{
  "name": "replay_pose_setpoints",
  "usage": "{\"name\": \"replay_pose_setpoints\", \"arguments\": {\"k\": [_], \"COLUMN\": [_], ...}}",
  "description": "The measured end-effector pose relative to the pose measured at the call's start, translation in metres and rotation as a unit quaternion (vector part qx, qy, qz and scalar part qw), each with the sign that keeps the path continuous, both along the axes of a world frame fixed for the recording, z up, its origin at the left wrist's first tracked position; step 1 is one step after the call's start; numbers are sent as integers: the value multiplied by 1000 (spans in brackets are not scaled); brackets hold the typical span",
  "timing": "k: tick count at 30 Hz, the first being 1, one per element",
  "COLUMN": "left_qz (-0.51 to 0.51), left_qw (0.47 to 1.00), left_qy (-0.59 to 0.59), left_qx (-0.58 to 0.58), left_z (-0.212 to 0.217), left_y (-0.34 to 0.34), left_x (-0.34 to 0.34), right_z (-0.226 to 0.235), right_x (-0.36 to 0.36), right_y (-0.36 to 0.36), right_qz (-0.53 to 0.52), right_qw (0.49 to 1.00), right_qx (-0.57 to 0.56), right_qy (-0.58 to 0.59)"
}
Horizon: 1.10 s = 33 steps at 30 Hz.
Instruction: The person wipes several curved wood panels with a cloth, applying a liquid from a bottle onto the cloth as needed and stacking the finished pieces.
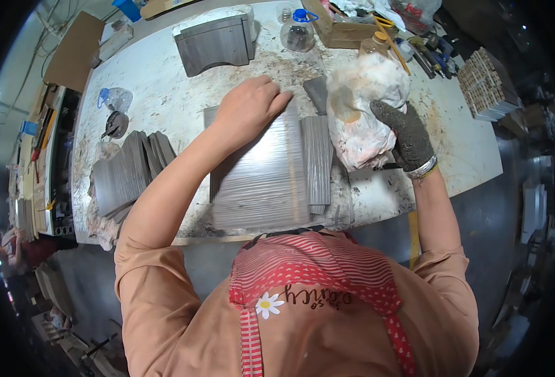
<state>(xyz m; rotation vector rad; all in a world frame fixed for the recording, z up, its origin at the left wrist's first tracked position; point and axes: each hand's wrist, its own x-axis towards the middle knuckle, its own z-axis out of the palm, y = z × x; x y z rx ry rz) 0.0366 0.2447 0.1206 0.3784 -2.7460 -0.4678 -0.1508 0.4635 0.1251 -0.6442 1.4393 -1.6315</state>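
Note:
A grey wood-grain panel (262, 182) lies before me on the worktable, its near end smeared by motion. My bare left hand (249, 110) is at the panel's far end, fingers bent and closed on it; the fingertips are partly hidden. My right hand (406, 135), in a dark grey glove, grips a bunched white rag (368, 107) with brownish and pinkish stains. The rag is just right of a stack of narrow grey strips (317, 160), which stands beside the panel. A small dark grey piece (316, 94) lies beyond the strips.
Curved grey pieces (123, 176) stand stacked at the left. More grey boards with a curved cutout (214, 47) stand at the back, near a clear jug with a blue lid (297, 34). A cardboard box (340, 31), a cork-topped bottle (375, 44) and tools (431, 56) occupy the far right.

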Motion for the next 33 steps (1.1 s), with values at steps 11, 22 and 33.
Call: {"name": "replay_pose_setpoints", "arguments": {"k": [11,22,33], "left_qz": [-40,-74,-101], "left_qw": [999,997,993], "left_qy": [-35,-5,58], "left_qx": [-2,1,-22], "left_z": [-24,-29,-39], "left_y": [10,9,7], "left_x": [-32,-30,-34], "right_z": [6,7,-8], "right_x": [45,67,62], "right_y": [-61,-78,-67], "right_qz": [69,31,-53], "right_qw": [756,689,757], "right_qx": [82,203,179], "right_qy": [645,695,626]}}
